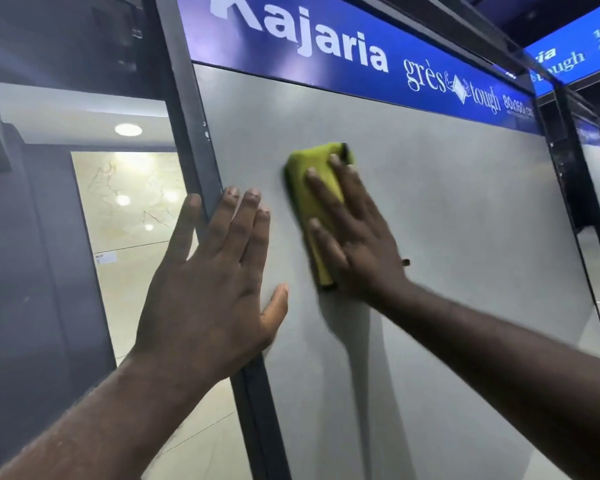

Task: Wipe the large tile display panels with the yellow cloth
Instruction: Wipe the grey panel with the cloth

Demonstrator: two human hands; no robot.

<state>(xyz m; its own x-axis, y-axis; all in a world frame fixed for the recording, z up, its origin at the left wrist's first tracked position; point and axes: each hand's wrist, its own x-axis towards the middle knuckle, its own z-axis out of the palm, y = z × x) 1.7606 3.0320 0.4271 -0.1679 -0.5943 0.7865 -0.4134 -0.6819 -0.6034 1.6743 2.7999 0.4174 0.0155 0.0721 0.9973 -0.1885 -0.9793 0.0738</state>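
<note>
Left hand [208, 271] nearest: spread flat, fingers straight, gripping nothing, on the left edge of the grey tile panel [447, 254], little finger past its dark frame [194, 133]. Right hand [354, 237] at the panel's upper middle, straight fingers pressing the folded yellow cloth [312, 188] flat against its matt face. Along the panel's top, blue banner [326, 64] lettered "Kajaria". Left of the panel, glossy cream marbled tile [132, 202] with lamp glints; lower, pale floor [205, 438].
</note>
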